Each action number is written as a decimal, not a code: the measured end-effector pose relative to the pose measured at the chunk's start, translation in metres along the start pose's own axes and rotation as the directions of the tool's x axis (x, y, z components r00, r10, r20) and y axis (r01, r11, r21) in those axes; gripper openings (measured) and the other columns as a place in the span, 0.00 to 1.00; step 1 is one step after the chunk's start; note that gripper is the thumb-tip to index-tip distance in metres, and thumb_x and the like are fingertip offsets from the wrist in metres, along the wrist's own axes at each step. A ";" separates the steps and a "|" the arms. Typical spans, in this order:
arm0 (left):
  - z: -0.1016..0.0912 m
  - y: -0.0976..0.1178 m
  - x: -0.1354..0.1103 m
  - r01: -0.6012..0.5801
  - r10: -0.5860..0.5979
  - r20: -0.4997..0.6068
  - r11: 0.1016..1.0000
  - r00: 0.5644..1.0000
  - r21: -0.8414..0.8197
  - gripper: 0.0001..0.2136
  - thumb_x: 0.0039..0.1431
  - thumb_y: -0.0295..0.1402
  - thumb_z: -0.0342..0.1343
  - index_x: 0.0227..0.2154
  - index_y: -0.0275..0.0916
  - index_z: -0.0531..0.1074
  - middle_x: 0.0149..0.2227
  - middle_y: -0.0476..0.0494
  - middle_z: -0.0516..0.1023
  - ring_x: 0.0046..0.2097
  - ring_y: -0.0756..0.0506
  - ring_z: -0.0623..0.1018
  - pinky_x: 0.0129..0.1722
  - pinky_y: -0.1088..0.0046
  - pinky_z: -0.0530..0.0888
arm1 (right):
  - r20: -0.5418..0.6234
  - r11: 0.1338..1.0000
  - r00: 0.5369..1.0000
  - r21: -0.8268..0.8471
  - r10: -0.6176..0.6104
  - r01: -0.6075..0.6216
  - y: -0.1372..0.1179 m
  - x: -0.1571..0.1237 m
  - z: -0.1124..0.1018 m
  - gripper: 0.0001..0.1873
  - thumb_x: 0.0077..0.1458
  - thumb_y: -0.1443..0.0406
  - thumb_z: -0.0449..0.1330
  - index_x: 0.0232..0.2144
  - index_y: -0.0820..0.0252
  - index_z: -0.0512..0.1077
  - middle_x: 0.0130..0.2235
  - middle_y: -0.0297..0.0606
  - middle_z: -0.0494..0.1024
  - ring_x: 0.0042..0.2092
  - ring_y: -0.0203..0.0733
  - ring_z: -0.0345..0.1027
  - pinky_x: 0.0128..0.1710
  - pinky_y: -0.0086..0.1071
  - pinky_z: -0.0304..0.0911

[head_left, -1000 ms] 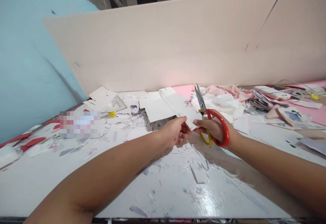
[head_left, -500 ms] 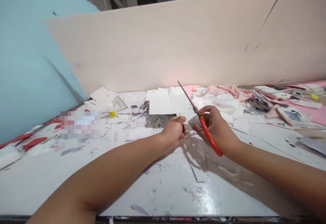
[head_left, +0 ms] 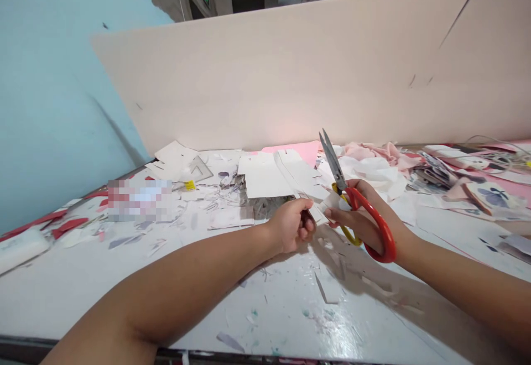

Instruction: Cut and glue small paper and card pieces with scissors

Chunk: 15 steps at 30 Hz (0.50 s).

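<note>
My left hand (head_left: 292,224) is closed on the near edge of a white sheet of paper or card (head_left: 265,174), which reaches away toward the back panel above the table. Scissors (head_left: 338,174) with one red and one yellow handle hang in my right hand (head_left: 369,218), blades pointing up and away and slightly parted. The thumb and fingers of my right hand also seem to pinch a small white piece (head_left: 334,204) beside the sheet's near corner. Whether that piece is joined to the sheet I cannot tell.
Paper scraps (head_left: 124,239) litter the white table (head_left: 186,309). A pale panel (head_left: 290,83) closes off the back, with a blue wall (head_left: 50,77) at left. Pink and white fabric pieces (head_left: 381,155) lie at back right, near a cable. A yellow tag (head_left: 189,186) lies left of the sheet.
The scissors have turned in my right hand, so both blades and the yellow handle now show. The view has shifted slightly, and the sheet sits a little differently in my left hand.
</note>
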<state>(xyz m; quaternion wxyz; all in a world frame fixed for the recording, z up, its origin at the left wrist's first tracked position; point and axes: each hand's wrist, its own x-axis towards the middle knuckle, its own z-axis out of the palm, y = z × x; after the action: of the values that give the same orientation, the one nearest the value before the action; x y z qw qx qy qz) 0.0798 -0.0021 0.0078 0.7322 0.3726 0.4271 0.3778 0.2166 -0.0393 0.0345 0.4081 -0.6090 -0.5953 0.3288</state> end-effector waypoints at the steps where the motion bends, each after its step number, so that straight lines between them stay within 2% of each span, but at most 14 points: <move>1: 0.000 0.000 -0.001 0.046 -0.045 0.051 0.999 0.998 -0.009 0.13 0.53 0.35 0.48 0.16 0.36 0.62 0.11 0.51 0.60 0.12 0.56 0.56 0.12 0.81 0.50 | -0.004 1.000 1.000 -0.006 -0.014 0.014 0.001 -0.001 0.001 0.23 0.39 0.59 0.62 0.34 0.53 0.53 0.21 0.28 0.71 0.23 0.41 0.67 0.18 0.30 0.58; 4: 0.001 -0.002 -0.003 0.117 -0.116 0.168 0.993 0.979 0.001 0.11 0.53 0.39 0.49 0.24 0.36 0.66 0.17 0.48 0.67 0.15 0.57 0.61 0.12 0.85 0.51 | -0.003 0.998 0.999 0.042 -0.037 0.037 0.003 -0.003 0.004 0.23 0.40 0.60 0.62 0.36 0.53 0.53 0.20 0.27 0.70 0.23 0.40 0.67 0.18 0.29 0.58; 8: -0.001 -0.004 -0.001 0.124 -0.132 0.160 0.990 0.978 0.060 0.08 0.52 0.36 0.51 0.29 0.36 0.67 0.21 0.47 0.70 0.15 0.58 0.60 0.12 0.85 0.51 | 0.046 0.996 0.997 0.053 0.069 -0.072 0.006 -0.003 0.006 0.20 0.43 0.58 0.60 0.34 0.54 0.53 0.18 0.28 0.69 0.24 0.41 0.68 0.18 0.28 0.57; 10: -0.002 -0.005 0.000 0.147 -0.154 0.136 0.987 0.979 0.058 0.09 0.52 0.38 0.50 0.29 0.36 0.66 0.20 0.48 0.69 0.15 0.58 0.60 0.12 0.85 0.50 | 0.077 0.996 0.994 0.042 0.074 -0.077 0.008 -0.002 0.004 0.17 0.45 0.58 0.59 0.32 0.55 0.53 0.17 0.28 0.69 0.24 0.40 0.68 0.19 0.28 0.58; 15: -0.002 -0.005 -0.003 0.148 -0.150 0.146 0.989 0.978 0.026 0.13 0.54 0.38 0.48 0.20 0.36 0.63 0.10 0.54 0.58 0.11 0.58 0.54 0.11 0.83 0.45 | 0.189 0.998 0.981 0.044 -0.052 0.045 0.013 0.003 -0.002 0.15 0.46 0.57 0.58 0.27 0.55 0.54 0.15 0.27 0.67 0.18 0.34 0.60 0.17 0.26 0.55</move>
<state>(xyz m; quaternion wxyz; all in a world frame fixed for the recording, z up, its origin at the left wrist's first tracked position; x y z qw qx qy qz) 0.0780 -0.0067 0.0038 0.7852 0.3719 0.4012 0.2900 0.2249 -0.0358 0.0242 0.3692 -0.5521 -0.6396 0.3871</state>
